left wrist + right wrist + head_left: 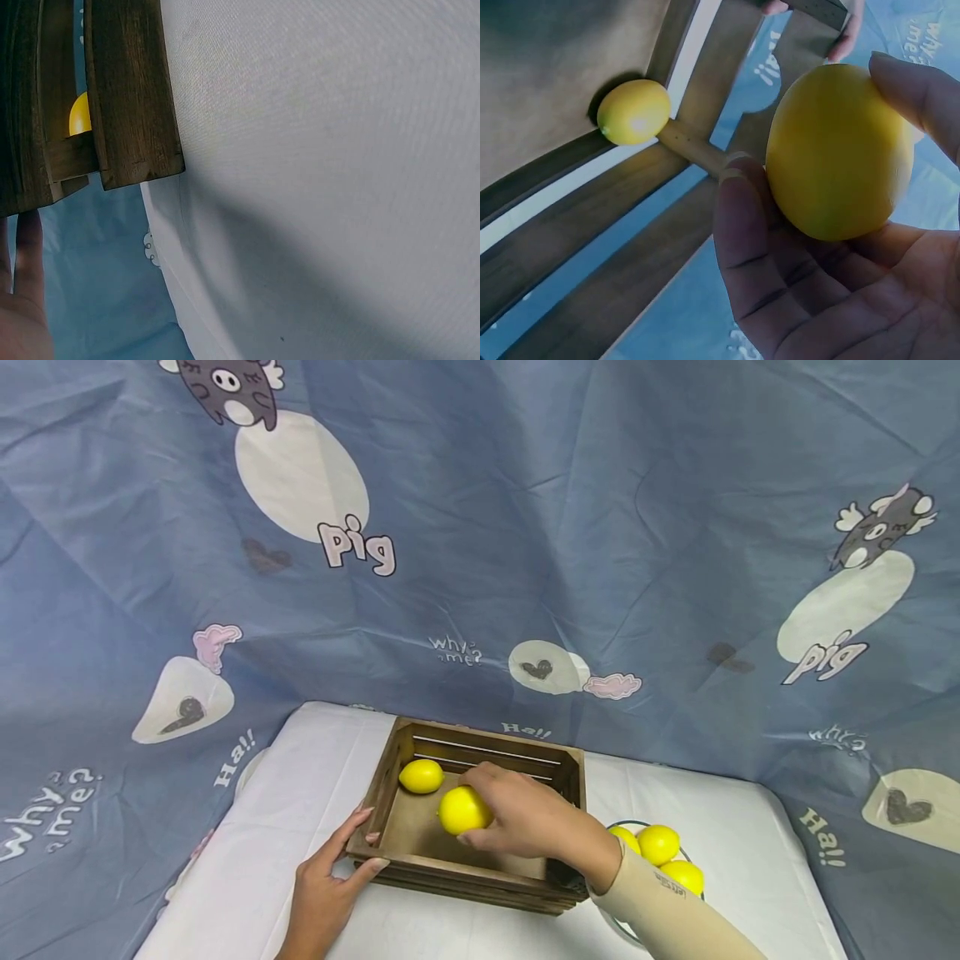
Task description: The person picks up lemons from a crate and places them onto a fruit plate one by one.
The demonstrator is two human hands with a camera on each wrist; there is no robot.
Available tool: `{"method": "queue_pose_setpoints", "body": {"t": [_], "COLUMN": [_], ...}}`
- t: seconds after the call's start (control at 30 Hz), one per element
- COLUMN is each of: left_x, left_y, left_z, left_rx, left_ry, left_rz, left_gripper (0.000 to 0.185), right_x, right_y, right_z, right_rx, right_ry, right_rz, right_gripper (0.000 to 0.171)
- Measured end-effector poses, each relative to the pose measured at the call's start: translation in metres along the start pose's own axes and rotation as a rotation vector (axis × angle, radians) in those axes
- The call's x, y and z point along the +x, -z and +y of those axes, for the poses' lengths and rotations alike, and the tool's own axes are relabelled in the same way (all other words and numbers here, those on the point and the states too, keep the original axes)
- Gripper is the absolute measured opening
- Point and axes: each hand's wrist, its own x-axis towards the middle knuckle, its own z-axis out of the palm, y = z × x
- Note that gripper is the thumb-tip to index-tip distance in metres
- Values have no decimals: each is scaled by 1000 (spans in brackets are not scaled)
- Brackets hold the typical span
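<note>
My right hand [532, 818] holds a yellow lemon [462, 811] between thumb and fingers, over the inside of a brown slatted wooden crate [480, 870]. In the right wrist view the held lemon [840, 154] fills the grasp, thumb on one side and fingers round the other. A second lemon [422, 776] lies on the crate floor in the far left corner; part of it shows through the slats in the left wrist view. At the crate's near left corner my left hand [326, 889] grips the rim, fingers over the left side and thumb on the front edge.
To the right of the crate stands a plate [626, 933] with a dark rim, holding several lemons [658, 844] and partly hidden by the right sleeve. A white cloth [720, 802] covers the table. Blue printed fabric [480, 527] hangs behind and at the sides.
</note>
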Motion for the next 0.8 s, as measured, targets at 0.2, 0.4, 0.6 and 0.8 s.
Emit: {"method": "queue_pose_setpoints", "body": {"t": [0.2, 0.4, 0.6, 0.8], "left_x": [0, -1, 0, 0], "left_y": [0, 0, 0, 0], "left_z": [-1, -2, 1, 2], "left_rx": [-11, 2, -13, 0], "left_ry": [-6, -1, 22, 41], "left_rz": [-8, -5, -16, -21], "left_gripper": [78, 78, 77, 78], "right_x": [-6, -12, -19, -35], "right_y": [0, -3, -1, 1], "right_z": [4, 5, 5, 6], "right_rx": [22, 43, 86, 132], "right_ry": [-14, -15, -23, -50], "right_rz": [11, 16, 42, 100], "right_gripper": [50, 50, 51, 52]}}
